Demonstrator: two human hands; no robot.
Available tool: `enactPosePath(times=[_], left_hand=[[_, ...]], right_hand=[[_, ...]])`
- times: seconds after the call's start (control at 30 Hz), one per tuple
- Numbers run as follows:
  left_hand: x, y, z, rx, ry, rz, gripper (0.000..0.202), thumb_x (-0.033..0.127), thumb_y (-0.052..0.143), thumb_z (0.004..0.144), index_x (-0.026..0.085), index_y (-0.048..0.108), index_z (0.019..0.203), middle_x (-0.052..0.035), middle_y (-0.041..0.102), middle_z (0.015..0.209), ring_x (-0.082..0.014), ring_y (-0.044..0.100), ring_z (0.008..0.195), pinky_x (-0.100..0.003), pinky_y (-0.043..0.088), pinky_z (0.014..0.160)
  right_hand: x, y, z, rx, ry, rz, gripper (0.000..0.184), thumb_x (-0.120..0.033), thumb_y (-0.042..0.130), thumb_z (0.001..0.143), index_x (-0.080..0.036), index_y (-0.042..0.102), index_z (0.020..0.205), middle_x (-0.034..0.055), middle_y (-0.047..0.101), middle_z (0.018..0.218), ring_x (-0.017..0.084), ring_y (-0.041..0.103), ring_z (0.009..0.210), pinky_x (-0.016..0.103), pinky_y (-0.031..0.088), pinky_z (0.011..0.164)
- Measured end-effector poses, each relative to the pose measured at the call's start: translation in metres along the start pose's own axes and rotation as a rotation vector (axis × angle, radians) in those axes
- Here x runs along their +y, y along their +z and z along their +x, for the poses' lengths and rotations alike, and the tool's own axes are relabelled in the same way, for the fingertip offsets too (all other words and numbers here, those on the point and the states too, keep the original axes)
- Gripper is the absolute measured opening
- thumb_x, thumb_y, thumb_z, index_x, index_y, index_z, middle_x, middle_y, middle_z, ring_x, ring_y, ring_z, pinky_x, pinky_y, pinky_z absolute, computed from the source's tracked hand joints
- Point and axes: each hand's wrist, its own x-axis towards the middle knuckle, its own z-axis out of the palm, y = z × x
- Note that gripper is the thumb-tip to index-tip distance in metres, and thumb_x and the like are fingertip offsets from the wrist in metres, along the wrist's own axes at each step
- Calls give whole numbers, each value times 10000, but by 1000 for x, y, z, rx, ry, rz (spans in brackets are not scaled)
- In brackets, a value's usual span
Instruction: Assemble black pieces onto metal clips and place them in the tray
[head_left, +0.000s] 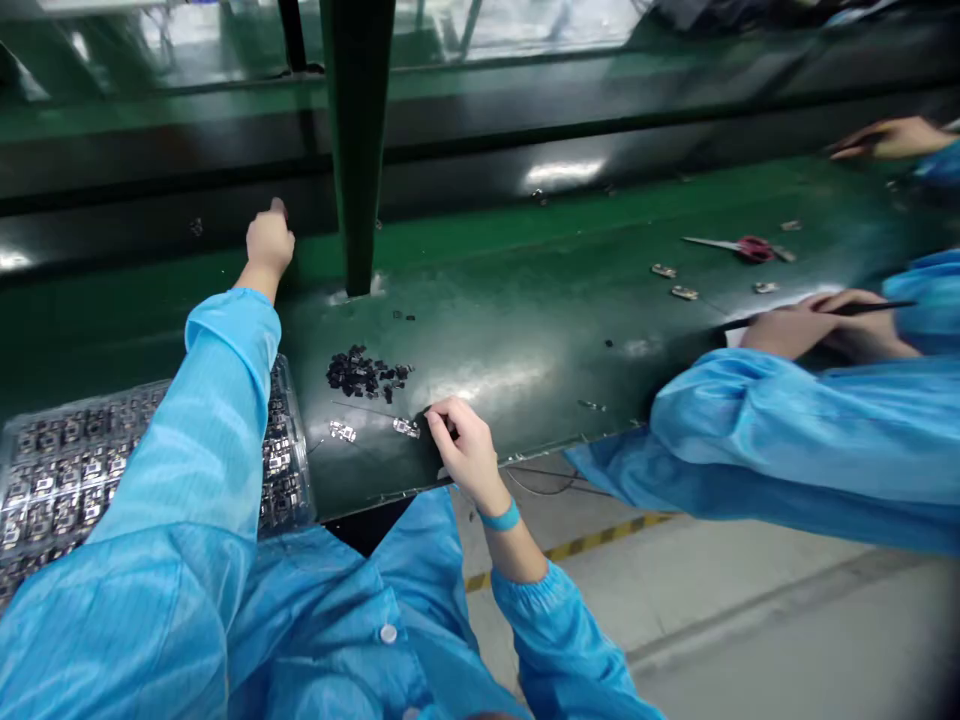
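Note:
My left hand [268,240] is stretched far forward to the dark conveyor belt [525,170], its fingers curled into a loose fist with something small and dark at the fingertips that I cannot make out. My right hand [463,442] rests on the green bench [525,330] near its front edge, fingers pinched on a thin dark tool. Just left of that hand lie two small metal parts [406,427], and a heap of tiny black pieces [364,375] sits a little farther back.
A clear tray [52,460] of several small metal parts sits at the left under my sleeve. A green post [358,150] stands on the bench. A co-worker's sleeves and hands [817,325] at the right hold a thin rod; red-handled scissors [739,246] and loose parts lie nearby.

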Motion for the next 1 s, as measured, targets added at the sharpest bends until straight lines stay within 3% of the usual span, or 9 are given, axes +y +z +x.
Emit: enactPosePath(times=[0.13, 0.23, 0.3, 0.37, 0.5, 0.57, 0.67, 0.83, 1.0], left_hand=[[18, -27, -24, 40, 44, -326, 641, 775, 536, 1166, 142, 627, 1187, 60, 739, 862, -112, 680, 1096, -377, 484, 1029], [29, -57, -74, 5, 74, -580, 396, 543, 594, 1224, 147, 590, 1221, 134, 600, 716, -26, 618, 736, -207, 507, 775], [35, -77, -135, -32, 28, -911, 279, 368, 733, 1182, 139, 602, 1272, 121, 648, 745, -23, 635, 671, -145, 490, 664], [40, -93, -211, -53, -65, -1253, 361, 272, 887, 1069, 143, 652, 1309, 88, 693, 721, -55, 655, 598, -135, 470, 536], [50, -106, -361, -150, -156, -1406, 671, 386, 1046, 898, 186, 688, 1430, 45, 739, 666, -121, 703, 516, -143, 469, 428], [55, -98, -411, -197, -238, -1471, 713, 427, 1042, 902, 202, 683, 1475, 48, 748, 644, -118, 687, 466, -130, 454, 401], [63, -66, -451, -210, -372, -1583, 727, 488, 1067, 857, 180, 725, 1420, -7, 829, 727, -147, 764, 520, -132, 501, 421], [91, 1, -462, -199, -528, -1715, 638, 572, 1129, 708, 162, 761, 1031, -95, 898, 874, -243, 898, 772, -211, 691, 643], [116, 30, -454, -318, -436, -1681, 665, 674, 1070, 744, 165, 718, 986, -112, 872, 806, -261, 877, 739, -266, 676, 626]], right_hand=[[15, -4, 22, 6, 38, 38, 177, -371, 583, 1129, -247, 696, 1074, 67, 735, 987, 236, 671, 840, 371, 553, 782], [26, -8, 55, -47, -42, -32, 162, -283, 590, 1093, -220, 711, 1181, 85, 735, 1054, 249, 704, 913, 384, 590, 862], [29, -8, 76, -118, -113, -159, 209, -214, 598, 1072, -205, 729, 1234, 98, 731, 1084, 262, 703, 952, 402, 596, 927], [28, -4, 92, -173, -164, -284, 249, -175, 605, 1066, -195, 743, 1272, 118, 730, 1118, 285, 705, 1007, 419, 594, 966], [23, 6, 105, -193, -200, -418, 230, -155, 601, 1071, -198, 758, 1233, 138, 722, 1132, 317, 701, 1060, 427, 584, 962], [24, 7, 104, -173, -200, -412, 184, -145, 601, 1061, -210, 746, 1154, 129, 717, 1108, 308, 695, 1035, 415, 574, 938], [29, -1, 93, -140, -210, -359, 144, -128, 606, 1027, -230, 703, 1059, 105, 704, 1063, 291, 679, 988, 403, 562, 913], [40, -23, 59, -142, -245, -298, 116, -170, 597, 1037, -243, 687, 1021, 99, 703, 1072, 285, 667, 984, 418, 571, 927], [36, -24, 54, -74, -158, -327, 199, -200, 564, 1090, -199, 747, 1169, 110, 726, 1098, 258, 674, 896, 404, 591, 886]])
